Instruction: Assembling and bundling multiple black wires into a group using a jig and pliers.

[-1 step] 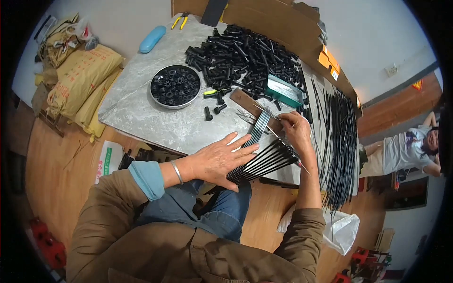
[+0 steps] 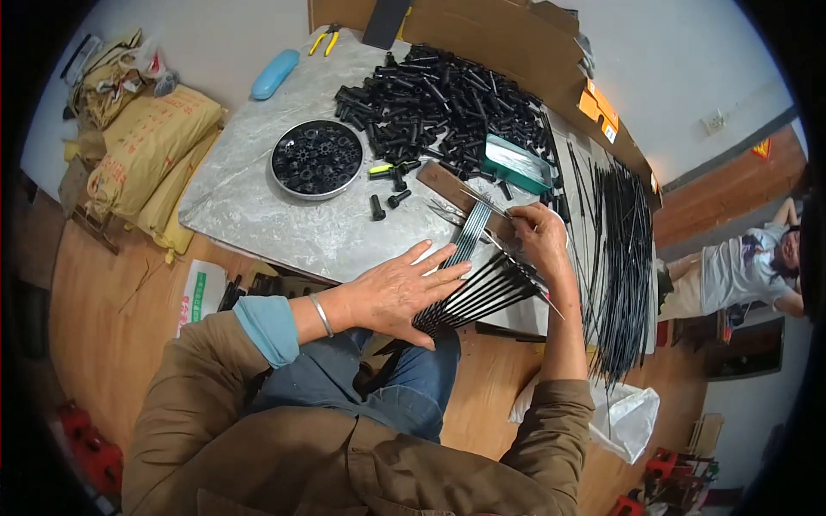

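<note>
My left hand (image 2: 391, 292) lies flat with its fingers spread over a fan of dark, narrow strips (image 2: 489, 292), pressing their near part together above my lap. Farther up, the strips run close side by side and look grey and shiny (image 2: 473, 234), crossing a brown wooden block (image 2: 446, 187) at the table's near edge. My right hand (image 2: 542, 239) is closed in a pinch beside the block, on a thin silvery strip (image 2: 493, 206) that lies across the others. Its fingertips partly hide that strip. Scissors-like metal blades (image 2: 449, 213) show just left of the strips.
A heap of black bolt-like parts (image 2: 430, 103) covers the table's back. Around it are a round tin of small black rings (image 2: 317, 191), a teal tray (image 2: 516, 168), a blue case (image 2: 275, 74) and yellow-handled pliers (image 2: 325, 39). Long black strips (image 2: 624, 267) overhang the right edge. A person (image 2: 744, 267) is at right.
</note>
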Demonstrator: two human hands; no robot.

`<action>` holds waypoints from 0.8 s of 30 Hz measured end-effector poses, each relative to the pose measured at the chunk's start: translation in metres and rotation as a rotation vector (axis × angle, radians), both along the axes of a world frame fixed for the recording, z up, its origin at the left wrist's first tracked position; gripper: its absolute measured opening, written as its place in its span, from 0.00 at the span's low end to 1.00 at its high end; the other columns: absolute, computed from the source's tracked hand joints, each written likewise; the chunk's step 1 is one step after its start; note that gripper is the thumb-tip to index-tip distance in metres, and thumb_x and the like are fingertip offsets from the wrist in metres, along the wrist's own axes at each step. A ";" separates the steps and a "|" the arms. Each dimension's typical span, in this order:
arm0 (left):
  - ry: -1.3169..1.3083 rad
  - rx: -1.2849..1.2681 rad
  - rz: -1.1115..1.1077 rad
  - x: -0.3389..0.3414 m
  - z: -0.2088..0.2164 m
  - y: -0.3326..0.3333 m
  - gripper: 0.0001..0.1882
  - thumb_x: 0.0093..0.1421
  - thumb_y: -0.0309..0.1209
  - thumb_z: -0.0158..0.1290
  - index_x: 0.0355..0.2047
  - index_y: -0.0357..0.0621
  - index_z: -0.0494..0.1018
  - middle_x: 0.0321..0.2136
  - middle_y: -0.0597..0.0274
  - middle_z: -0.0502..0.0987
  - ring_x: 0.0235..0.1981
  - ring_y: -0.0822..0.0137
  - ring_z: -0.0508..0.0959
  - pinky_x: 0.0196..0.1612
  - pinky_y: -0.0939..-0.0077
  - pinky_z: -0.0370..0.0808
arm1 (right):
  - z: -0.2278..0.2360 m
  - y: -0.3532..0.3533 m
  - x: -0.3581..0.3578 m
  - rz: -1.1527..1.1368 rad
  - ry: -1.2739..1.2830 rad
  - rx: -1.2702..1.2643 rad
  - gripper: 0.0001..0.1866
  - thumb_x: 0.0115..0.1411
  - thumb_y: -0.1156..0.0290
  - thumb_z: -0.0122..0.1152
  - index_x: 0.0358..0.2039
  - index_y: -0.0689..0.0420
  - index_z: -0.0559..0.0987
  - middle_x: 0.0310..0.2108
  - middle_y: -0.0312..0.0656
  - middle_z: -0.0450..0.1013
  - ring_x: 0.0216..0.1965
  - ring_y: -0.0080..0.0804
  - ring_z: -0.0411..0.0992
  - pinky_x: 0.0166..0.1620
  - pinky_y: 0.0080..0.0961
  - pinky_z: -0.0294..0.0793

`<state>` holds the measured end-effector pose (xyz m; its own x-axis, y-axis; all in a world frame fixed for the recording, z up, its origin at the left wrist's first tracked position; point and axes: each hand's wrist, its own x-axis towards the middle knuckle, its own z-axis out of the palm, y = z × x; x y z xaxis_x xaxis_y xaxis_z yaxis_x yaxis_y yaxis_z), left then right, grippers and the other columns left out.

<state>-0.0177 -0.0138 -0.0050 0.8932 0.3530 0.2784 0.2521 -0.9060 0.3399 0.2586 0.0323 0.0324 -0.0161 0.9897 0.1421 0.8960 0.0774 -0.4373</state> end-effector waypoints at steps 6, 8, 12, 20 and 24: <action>0.037 0.009 -0.011 0.009 0.004 -0.001 0.51 0.44 0.59 0.60 0.61 0.41 0.59 0.65 0.50 0.53 0.67 0.46 0.50 0.66 0.48 0.48 | 0.004 -0.007 0.010 0.015 -0.005 0.046 0.10 0.55 0.73 0.57 0.36 0.55 0.83 0.32 0.43 0.74 0.35 0.41 0.73 0.39 0.31 0.70; 0.047 0.007 -0.016 0.010 0.006 -0.001 0.51 0.44 0.59 0.60 0.61 0.41 0.59 0.65 0.50 0.53 0.67 0.46 0.51 0.66 0.49 0.48 | 0.005 -0.007 0.012 0.041 -0.027 0.073 0.10 0.53 0.75 0.58 0.36 0.56 0.82 0.30 0.42 0.74 0.31 0.38 0.73 0.36 0.29 0.70; 0.044 0.014 -0.017 0.012 0.008 -0.001 0.50 0.44 0.60 0.60 0.60 0.41 0.60 0.65 0.51 0.55 0.66 0.46 0.52 0.65 0.51 0.53 | 0.003 -0.008 0.018 0.030 0.035 0.052 0.09 0.53 0.75 0.58 0.35 0.57 0.83 0.29 0.43 0.75 0.32 0.37 0.73 0.37 0.30 0.70; 0.071 0.011 -0.031 0.015 0.009 0.001 0.52 0.44 0.61 0.60 0.61 0.41 0.58 0.65 0.51 0.54 0.66 0.44 0.52 0.65 0.46 0.52 | 0.005 -0.005 0.020 0.031 0.037 0.041 0.10 0.53 0.73 0.57 0.35 0.55 0.84 0.31 0.41 0.76 0.33 0.37 0.74 0.39 0.31 0.72; 0.098 0.001 -0.028 0.014 0.011 0.000 0.51 0.44 0.61 0.59 0.61 0.41 0.58 0.65 0.50 0.54 0.66 0.44 0.51 0.65 0.45 0.51 | 0.006 -0.002 0.018 0.036 -0.006 0.010 0.11 0.53 0.71 0.57 0.35 0.54 0.84 0.32 0.41 0.76 0.34 0.37 0.75 0.40 0.30 0.72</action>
<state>-0.0036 -0.0142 0.0064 0.9257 0.3274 0.1895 0.2588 -0.9135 0.3138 0.2770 0.0302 0.0384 -0.0521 0.9870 0.1518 0.8950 0.1136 -0.4314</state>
